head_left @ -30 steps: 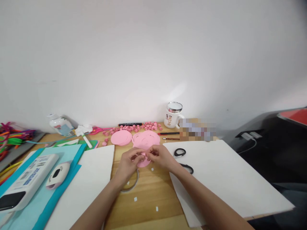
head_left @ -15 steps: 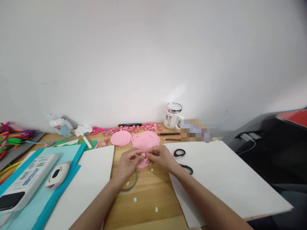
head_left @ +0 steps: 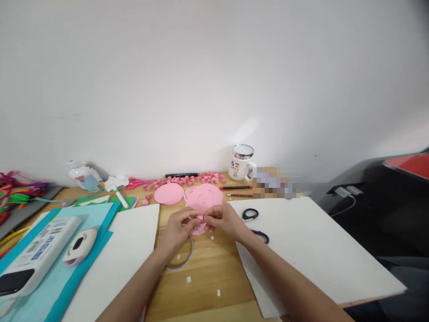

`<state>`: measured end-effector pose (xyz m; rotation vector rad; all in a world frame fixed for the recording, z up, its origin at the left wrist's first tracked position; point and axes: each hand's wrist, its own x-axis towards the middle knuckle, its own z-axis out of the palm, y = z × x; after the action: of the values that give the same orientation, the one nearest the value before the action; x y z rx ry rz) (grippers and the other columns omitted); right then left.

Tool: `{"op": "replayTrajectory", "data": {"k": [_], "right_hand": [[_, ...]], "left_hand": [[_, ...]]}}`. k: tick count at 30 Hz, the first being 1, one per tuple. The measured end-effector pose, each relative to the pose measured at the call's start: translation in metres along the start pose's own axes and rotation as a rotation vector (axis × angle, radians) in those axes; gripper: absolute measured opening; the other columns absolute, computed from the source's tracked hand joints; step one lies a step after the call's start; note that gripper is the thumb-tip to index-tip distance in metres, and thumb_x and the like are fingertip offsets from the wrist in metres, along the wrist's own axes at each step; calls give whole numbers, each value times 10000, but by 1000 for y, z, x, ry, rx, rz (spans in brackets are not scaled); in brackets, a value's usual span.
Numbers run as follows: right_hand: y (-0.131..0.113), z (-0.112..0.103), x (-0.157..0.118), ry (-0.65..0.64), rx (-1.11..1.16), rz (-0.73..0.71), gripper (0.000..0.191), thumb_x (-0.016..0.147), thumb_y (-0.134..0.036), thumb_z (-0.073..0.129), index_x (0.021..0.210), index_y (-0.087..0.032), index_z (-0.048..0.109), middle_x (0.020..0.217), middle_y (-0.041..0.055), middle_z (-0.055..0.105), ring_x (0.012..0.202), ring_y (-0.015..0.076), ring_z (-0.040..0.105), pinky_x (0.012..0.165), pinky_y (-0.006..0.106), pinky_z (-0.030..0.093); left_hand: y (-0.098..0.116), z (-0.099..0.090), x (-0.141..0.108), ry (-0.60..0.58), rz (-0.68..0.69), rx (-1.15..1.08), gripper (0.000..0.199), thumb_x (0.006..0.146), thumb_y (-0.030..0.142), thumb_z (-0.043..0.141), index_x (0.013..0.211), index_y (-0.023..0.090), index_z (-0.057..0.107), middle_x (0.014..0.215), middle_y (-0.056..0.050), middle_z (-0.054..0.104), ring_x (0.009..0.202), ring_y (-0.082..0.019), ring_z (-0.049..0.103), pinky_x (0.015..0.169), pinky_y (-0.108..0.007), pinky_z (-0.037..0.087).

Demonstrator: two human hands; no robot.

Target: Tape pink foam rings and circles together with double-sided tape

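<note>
My left hand (head_left: 181,226) and my right hand (head_left: 221,219) meet over the middle of the wooden table, fingertips pinched on a small piece of pink paper (head_left: 200,218). Much of that piece is hidden by my fingers. Just beyond lie pink paper cutouts (head_left: 208,195), overlapping one another, and to their left a stack of pink paper circles (head_left: 169,193). A roll of tape (head_left: 192,255) lies flat beside my left wrist. Black-handled scissors (head_left: 250,214) lie to the right of my right hand, partly hidden by white paper or my arm.
Crumpled pink paper bits (head_left: 181,180) line the wall. A white mug (head_left: 236,165) stands behind, with pens (head_left: 236,188) nearby. White sheets (head_left: 318,241) flank both arms. At left are a white box (head_left: 43,255), a plastic bottle (head_left: 85,175) and colourful pipe cleaners (head_left: 16,192).
</note>
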<state>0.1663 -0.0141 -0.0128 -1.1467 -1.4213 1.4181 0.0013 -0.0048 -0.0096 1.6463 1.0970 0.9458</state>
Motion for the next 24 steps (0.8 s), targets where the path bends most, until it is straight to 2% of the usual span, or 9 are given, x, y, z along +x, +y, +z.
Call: {"op": "replayTrajectory", "data": {"k": [17, 24], "right_hand": [[-6, -1, -3, -49, 42, 4, 294, 628, -411, 652, 681, -121, 650, 545, 7, 634, 488, 109, 583, 521, 220, 478], [0, -1, -2, -42, -10, -3, 174, 659, -303, 595, 634, -134, 629, 526, -1, 631, 481, 108, 585, 507, 206, 472]], "left_hand": [[2, -1, 0, 0, -18, -18, 179, 678, 209, 606, 824, 176, 703, 700, -21, 658, 531, -106, 553, 501, -203, 458], [2, 0, 0, -6, 75, 120, 173, 674, 159, 596, 795, 197, 713, 752, -34, 668, 628, -132, 578, 552, -213, 467]]}}
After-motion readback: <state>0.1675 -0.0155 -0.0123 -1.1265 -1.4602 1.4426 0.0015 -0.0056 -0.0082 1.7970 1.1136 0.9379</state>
